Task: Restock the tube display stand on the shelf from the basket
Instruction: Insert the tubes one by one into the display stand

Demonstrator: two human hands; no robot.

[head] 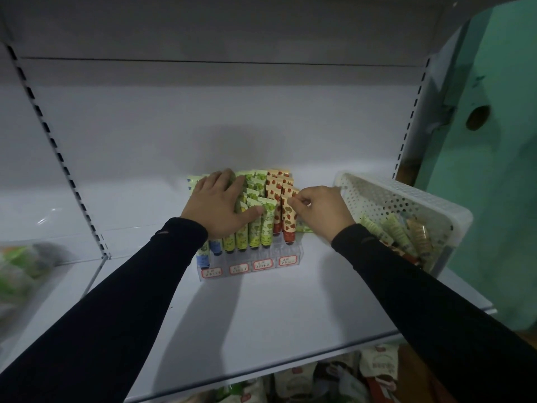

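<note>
While the left hand [216,203] lies flat and open across the tops of the tubes on the left side of the display stand [250,261], its fingers spread and its thumb resting against a green tube [268,221] in the front row, the right hand [319,210] pinches the upper end of a strawberry-printed tube [289,221] between thumb and fingertips at the stand's right end. That tube stands upright in the front of the right column, its dark cap down in the clear acrylic holder. Behind it more strawberry tubes [276,181] rise in stepped rows, and green tubes [255,181] fill the columns beside them; blue-bottomed tubes [215,247] show below the left wrist. Four small red-bordered labels [263,264] run along the stand's front edge.

Both arms wear black sleeves [406,280]. The stand sits toward the back of a white shelf [261,321], close to the back panel. Just to the right of the right hand, a white perforated basket [406,199] rests on the same shelf, tilted, with several loose tubes [401,234] lying in it. Packaged goods [377,365] show on the shelf below, blurred.
</note>
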